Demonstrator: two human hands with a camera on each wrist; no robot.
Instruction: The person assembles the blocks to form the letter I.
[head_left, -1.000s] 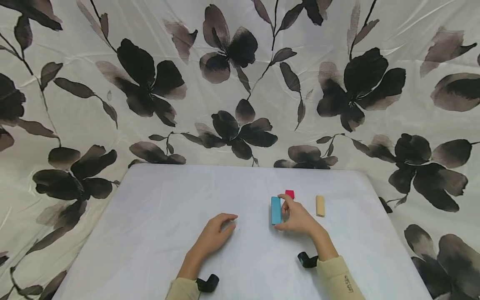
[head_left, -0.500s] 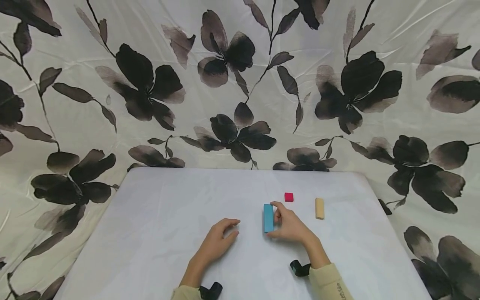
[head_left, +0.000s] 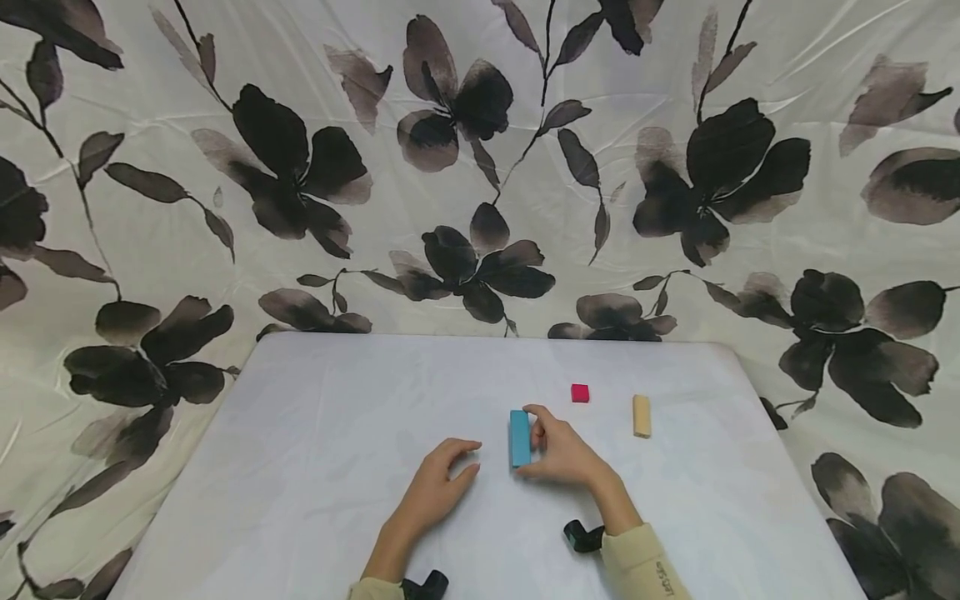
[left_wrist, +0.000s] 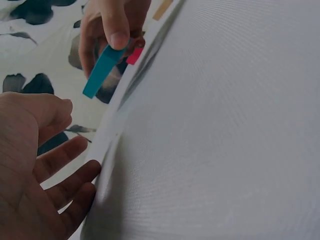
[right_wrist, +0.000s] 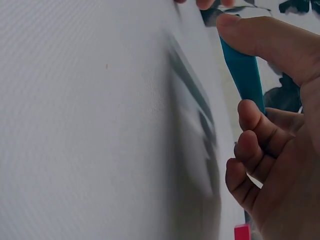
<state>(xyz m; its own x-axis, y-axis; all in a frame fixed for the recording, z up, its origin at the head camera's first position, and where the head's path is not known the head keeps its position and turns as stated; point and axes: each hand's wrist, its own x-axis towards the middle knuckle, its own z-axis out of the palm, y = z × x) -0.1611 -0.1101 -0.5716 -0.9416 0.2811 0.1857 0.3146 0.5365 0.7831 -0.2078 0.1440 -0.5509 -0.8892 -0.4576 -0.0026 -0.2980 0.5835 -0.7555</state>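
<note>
A blue rectangular block (head_left: 519, 438) is pinched lengthwise by my right hand (head_left: 562, 450), thumb at its near end and a finger at its far end. In the right wrist view the block (right_wrist: 244, 70) hangs off the white surface, whose shadow shows beside it. My left hand (head_left: 438, 483) is held just left of the block, fingers loosely bent and nothing in them. The left wrist view shows that hand (left_wrist: 45, 165) with fingers spread, apart from the block (left_wrist: 104, 71).
A small red block (head_left: 580, 393) lies behind my right hand. Right of it lies a yellow block (head_left: 641, 416). Both are on the white table (head_left: 315, 417), and a flower-printed cloth (head_left: 465, 192) hangs behind its far edge.
My right hand has carried the blue block to the left, away from the red block and closer to my left hand. The left hand has shifted only slightly.
</note>
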